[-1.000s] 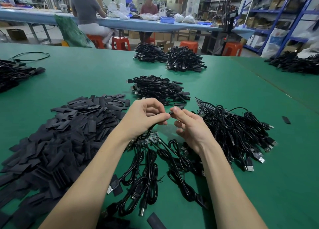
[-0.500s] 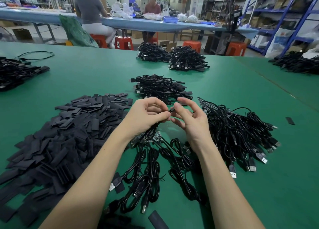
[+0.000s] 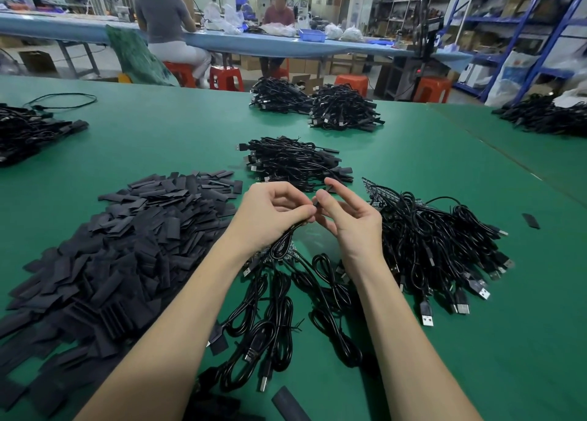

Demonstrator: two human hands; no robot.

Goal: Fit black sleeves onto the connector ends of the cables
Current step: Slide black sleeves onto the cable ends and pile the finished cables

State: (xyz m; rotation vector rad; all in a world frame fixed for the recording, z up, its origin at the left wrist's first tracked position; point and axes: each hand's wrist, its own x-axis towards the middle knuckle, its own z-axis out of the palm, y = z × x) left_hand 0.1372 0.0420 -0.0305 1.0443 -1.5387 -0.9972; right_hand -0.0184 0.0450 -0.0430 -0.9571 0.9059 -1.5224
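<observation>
Cable (image 3: 287, 239) end sits raised above the green worktop (image 3: 158, 141), pinched between thumb and forefinger of the left hand (image 3: 273, 212), and its cord hangs down toward the loose cables below. The tip points right, toward the right hand (image 3: 351, 219), which is almost touching it. The right hand is half open: thumb and forefinger close at a small dark piece at the tip, the other fingers spread. I cannot tell if this piece is a sleeve. The sleeve pile (image 3: 120, 249) lies left, nearer the left hand.
</observation>
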